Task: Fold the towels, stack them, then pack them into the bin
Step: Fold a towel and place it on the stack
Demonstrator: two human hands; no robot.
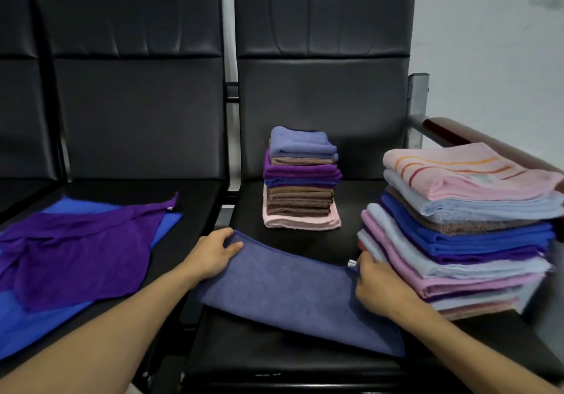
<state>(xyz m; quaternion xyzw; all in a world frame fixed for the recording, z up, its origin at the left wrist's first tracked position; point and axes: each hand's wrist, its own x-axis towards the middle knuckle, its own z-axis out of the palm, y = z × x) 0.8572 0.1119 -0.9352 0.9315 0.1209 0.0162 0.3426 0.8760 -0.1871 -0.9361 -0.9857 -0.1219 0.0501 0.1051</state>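
Observation:
A slate-blue towel (290,293) lies folded lengthwise across the front of the right black seat (305,366). My left hand (213,253) pinches its far left corner. My right hand (378,284) grips its far right corner, beside a small white tag. Behind the towel stands a small stack of folded towels (300,180) in blue, purple, brown and pink. A taller, wider stack of folded towels (457,229) sits at the right, topped by a pink striped one. No bin is in view.
On the left seat (198,198) a loose purple towel (76,247) lies spread over a bright blue towel (30,323). A gap separates the two seats. A wooden armrest (451,132) on a metal post borders the right side. Tall black backrests stand behind.

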